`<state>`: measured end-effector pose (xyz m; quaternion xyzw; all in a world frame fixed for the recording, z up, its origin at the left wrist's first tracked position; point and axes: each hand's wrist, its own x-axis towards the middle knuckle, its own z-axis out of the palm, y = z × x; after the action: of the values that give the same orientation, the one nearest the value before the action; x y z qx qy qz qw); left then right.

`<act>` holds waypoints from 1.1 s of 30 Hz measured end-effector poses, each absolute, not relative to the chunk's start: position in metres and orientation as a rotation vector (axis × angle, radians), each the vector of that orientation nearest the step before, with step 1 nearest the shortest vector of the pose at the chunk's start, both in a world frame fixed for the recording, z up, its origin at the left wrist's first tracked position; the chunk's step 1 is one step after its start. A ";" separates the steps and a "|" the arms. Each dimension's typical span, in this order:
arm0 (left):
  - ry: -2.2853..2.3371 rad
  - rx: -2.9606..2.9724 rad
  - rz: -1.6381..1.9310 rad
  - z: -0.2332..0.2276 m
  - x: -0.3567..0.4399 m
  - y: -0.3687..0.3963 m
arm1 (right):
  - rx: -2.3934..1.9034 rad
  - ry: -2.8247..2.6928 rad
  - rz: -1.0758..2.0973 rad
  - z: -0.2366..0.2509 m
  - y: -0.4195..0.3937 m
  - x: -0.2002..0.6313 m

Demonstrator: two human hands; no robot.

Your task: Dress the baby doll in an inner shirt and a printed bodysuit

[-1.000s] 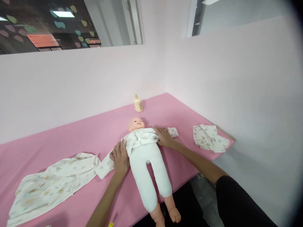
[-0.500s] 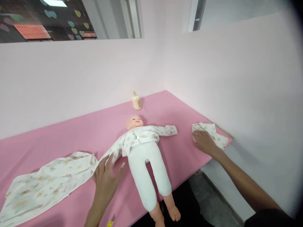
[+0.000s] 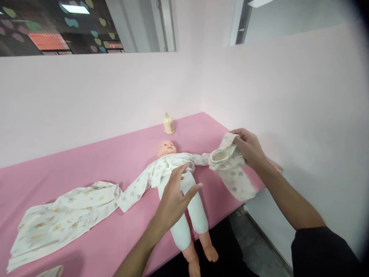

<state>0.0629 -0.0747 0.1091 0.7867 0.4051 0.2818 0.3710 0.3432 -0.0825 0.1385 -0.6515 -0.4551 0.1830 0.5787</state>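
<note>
A: Item one, the right hand (image 3: 249,148)?

B: It was raised above the table's right end, fingers clamped on a small printed garment (image 3: 230,169). The garment hung off the table, its open hem turned toward the doll.

A: Item two, the left hand (image 3: 174,198)?

B: It was open, fingers spread, gripping nothing. It hovered over the doll (image 3: 178,181), about at the hips; whether it touched could not be told.

A: The doll itself?

B: It lay on its back on the pink table (image 3: 115,157), head toward the wall, in a printed top and white leggings. Its bare feet hung over the near edge. Both sleeves lay spread out, the right one ending just beside the held garment.

A: Other entries?

B: A printed cloth (image 3: 63,217) lay flat at the left, touching the doll's left sleeve. A cream bottle (image 3: 168,124) stood upright near the wall, beyond the head.
</note>
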 end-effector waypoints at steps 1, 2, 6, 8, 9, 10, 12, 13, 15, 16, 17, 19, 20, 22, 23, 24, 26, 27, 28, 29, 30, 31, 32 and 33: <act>0.986 2.010 0.759 0.116 0.073 -0.074 | -1.456 -1.085 0.502 0.150 -0.081 0.326; 0.941 2.017 0.817 0.121 0.081 -0.073 | -1.401 -1.128 0.552 0.160 -0.081 0.310; 0.859 2.016 1.104 0.140 0.080 -0.058 | -1.285 -1.332 0.675 0.185 -0.083 0.270; 0.908 1.938 1.208 0.152 0.061 -0.048 | -1.292 -1.386 0.703 0.193 -0.086 0.269; 0.940 1.903 1.251 0.158 0.049 -0.044 | -1.306 -1.419 0.720 0.197 -0.087 0.272; 0.969 1.870 1.290 0.166 0.038 -0.040 | -1.320 -1.465 0.746 0.202 -0.088 0.277; 1.003 1.829 1.323 0.182 0.019 -0.034 | -1.333 -1.593 0.800 0.212 -0.089 0.288; 1.003 1.817 1.342 0.190 0.013 -0.032 | -1.329 -1.656 0.805 0.217 -0.090 0.292; 0.973 1.798 1.415 0.206 0.008 -0.028 | -1.322 -1.734 0.745 0.230 -0.089 0.301; 0.945 1.788 1.475 0.215 0.007 -0.026 | -1.323 -1.740 0.685 0.238 -0.088 0.304; 0.916 1.779 1.528 0.223 0.008 -0.025 | -1.321 -1.725 0.621 0.245 -0.087 0.307; 0.848 1.764 1.613 0.240 0.011 -0.022 | -1.289 -1.653 0.516 0.258 -0.084 0.313; 0.814 1.765 1.641 0.248 0.013 -0.022 | -1.262 -1.615 0.483 0.264 -0.082 0.316; 0.779 1.792 1.644 0.261 0.015 -0.022 | -1.207 -1.564 0.440 0.272 -0.078 0.319; 0.787 1.811 1.641 0.265 0.015 -0.023 | -1.184 -1.550 0.408 0.274 -0.076 0.318; 0.808 1.834 1.632 0.268 0.016 -0.023 | -1.167 -1.540 0.357 0.275 -0.076 0.316; 0.868 1.908 1.569 0.268 0.017 -0.026 | -1.135 -1.530 0.209 0.274 -0.078 0.305; 0.890 1.954 1.530 0.265 0.018 -0.027 | -1.105 -1.554 0.158 0.273 -0.081 0.297; 0.899 2.000 1.472 0.261 0.019 -0.029 | -1.072 -1.611 0.152 0.270 -0.084 0.287; 0.895 2.043 1.399 0.257 0.021 -0.031 | -1.035 -1.696 0.192 0.267 -0.088 0.277; 0.884 2.078 1.325 0.252 0.023 -0.033 | -0.994 -1.802 0.289 0.264 -0.091 0.267; 0.872 2.100 1.259 0.248 0.025 -0.035 | -0.970 -1.894 0.402 0.260 -0.092 0.257; 0.859 2.106 1.206 0.243 0.027 -0.036 | -0.953 -1.955 0.513 0.255 -0.093 0.249; 0.851 2.103 1.166 0.239 0.028 -0.038 | -0.950 -1.980 0.612 0.251 -0.092 0.243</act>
<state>0.0282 -0.0378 0.2394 0.7888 0.3192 0.4373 0.2910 0.2429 -0.0917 0.2508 -0.3787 -0.7892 0.2438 0.4176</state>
